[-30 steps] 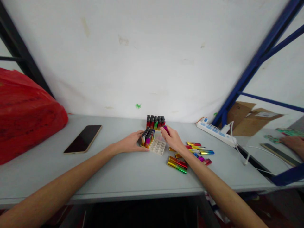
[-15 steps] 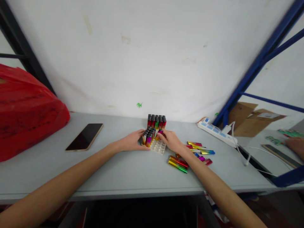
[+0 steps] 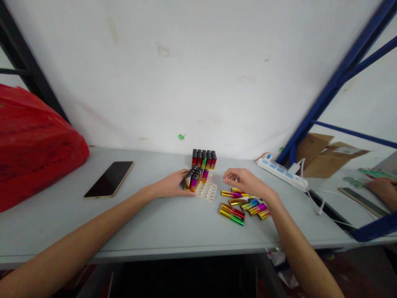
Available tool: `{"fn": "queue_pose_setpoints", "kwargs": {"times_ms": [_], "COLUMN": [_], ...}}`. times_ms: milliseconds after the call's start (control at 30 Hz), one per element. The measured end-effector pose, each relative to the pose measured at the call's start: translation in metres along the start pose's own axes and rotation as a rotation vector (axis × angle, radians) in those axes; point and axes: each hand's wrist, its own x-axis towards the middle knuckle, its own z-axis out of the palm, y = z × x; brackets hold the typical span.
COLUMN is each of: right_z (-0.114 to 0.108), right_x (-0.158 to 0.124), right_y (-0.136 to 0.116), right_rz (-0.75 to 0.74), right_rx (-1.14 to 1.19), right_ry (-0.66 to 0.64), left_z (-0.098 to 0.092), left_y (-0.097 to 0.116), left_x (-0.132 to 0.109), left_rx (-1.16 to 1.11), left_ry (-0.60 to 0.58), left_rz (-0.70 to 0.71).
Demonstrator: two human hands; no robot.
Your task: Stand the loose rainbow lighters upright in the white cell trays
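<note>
Shiny, multi-coloured lighters [image 3: 194, 182] with black tops stand upright in the left part of a white tray [image 3: 207, 191] with round pockets. My left hand [image 3: 173, 184] is closed around the tray's left end, thumb along the front and fingers behind the lighters, partly hidden. A single purple-and-gold lighter [image 3: 205, 176] stands in the tray, right of the group. To the right of the tray, my right hand [image 3: 243, 181] hovers with bent fingers apart and nothing visible in them. Below it lies a pile of loose metallic lighters [image 3: 248, 203].
Another block of upright lighters [image 3: 204, 159] stands behind the tray by the wall. A phone [image 3: 110, 179] and a red bag [image 3: 37, 149] are at left. A power strip [image 3: 282, 173] with cables lies at right, near cardboard boxes [image 3: 328, 155]. Another person's hand [image 3: 383, 190] shows far right.
My right hand has let go of the purple-and-gold lighter, which now stands in the tray, and has moved right over the loose pile. My left hand stays at the tray.
</note>
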Motion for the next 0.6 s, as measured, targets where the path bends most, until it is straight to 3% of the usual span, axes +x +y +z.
{"fn": "queue_pose_setpoints", "kwargs": {"times_ms": [100, 200, 300, 400, 600], "right_z": [-0.002, 0.022, 0.05, 0.064, 0.062], "right_x": [-0.04, -0.084, -0.112, -0.113, -0.079], "right_y": [-0.017, -0.027, -0.019, 0.0, 0.024], "right_rz": [0.009, 0.043, 0.17, 0.276, 0.295], "right_rx": [-0.114, -0.257, -0.402, -0.436, -0.416], "right_ry": [0.067, 0.149, 0.121, 0.053, 0.018], "left_z": [0.0, 0.0, 0.0, 0.001, 0.001], "left_y": [0.001, 0.0, -0.002, -0.003, -0.004], "left_x": [0.0, 0.001, 0.002, 0.002, 0.002], "left_rx": [-0.011, 0.007, 0.028, 0.028, 0.001], "left_ry": [-0.006, -0.018, -0.01, -0.002, 0.001], "left_rz": [-0.008, -0.028, -0.037, -0.045, -0.031]}}
